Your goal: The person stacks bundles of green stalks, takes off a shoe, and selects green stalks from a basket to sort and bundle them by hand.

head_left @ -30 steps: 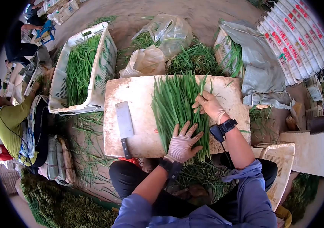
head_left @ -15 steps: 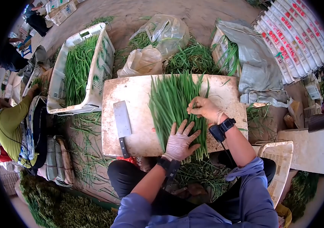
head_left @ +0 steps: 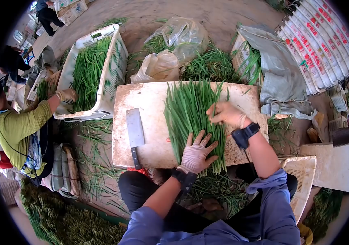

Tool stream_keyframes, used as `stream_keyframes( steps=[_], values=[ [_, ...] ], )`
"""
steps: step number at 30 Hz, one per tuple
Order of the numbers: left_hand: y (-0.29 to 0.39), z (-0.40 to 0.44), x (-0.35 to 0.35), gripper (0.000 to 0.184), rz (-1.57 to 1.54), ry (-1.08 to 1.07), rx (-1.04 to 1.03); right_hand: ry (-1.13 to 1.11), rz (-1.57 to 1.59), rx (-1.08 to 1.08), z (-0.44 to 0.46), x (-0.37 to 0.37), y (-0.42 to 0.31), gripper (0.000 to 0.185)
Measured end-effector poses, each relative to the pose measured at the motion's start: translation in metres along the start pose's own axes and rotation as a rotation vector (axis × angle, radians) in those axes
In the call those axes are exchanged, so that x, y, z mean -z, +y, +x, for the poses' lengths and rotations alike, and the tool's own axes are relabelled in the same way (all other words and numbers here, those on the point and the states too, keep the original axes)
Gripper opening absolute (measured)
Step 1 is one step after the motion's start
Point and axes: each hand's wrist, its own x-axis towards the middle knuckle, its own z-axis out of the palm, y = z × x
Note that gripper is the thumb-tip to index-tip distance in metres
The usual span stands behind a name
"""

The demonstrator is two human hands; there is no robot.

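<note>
A thick bunch of long green leaves [head_left: 190,110] lies lengthwise on the white, stained board [head_left: 154,98], its pale ends at the near edge. My left hand [head_left: 197,154], in a thin striped glove, rests on the lower part of the bunch with fingers spread. My gloved right hand [head_left: 226,114] is at the bunch's right side, fingers bent and pressed together; what they hold, if anything, is too small to name. A cleaver [head_left: 134,130] with a black handle lies on the board, left of the bunch.
A co-worker in a yellow-green top [head_left: 25,126] reaches over a white crate [head_left: 100,98] of green leaves at the left. Behind the board are plastic bags [head_left: 157,67] and loose leaves [head_left: 213,65]. A grey sheet [head_left: 282,69] covers a crate at the right. Another crate [head_left: 305,171] stands near my right knee.
My right hand no longer shows the pale stalk it held a second ago and has shifted slightly. My left hand stays on the bunch. The co-worker's arm has swung over to the left crate.
</note>
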Motion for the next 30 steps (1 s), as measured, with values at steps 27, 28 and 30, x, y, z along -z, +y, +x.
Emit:
stream_keyframes(
  steps=[27,28,30],
  values=[
    [-0.014,-0.057,0.026,0.029,-1.303,0.563,0.882,0.774,-0.991,0.202,-0.095,-0.144,0.069,0.087],
    [-0.019,-0.056,0.009,0.03,-1.297,0.544,0.827,0.779,-0.975,0.208,-0.092,-0.148,0.065,0.087],
    [-0.001,-0.047,0.015,0.03,-1.061,0.438,0.759,0.824,-0.899,0.211,-0.085,-0.153,0.069,0.076]
  ],
)
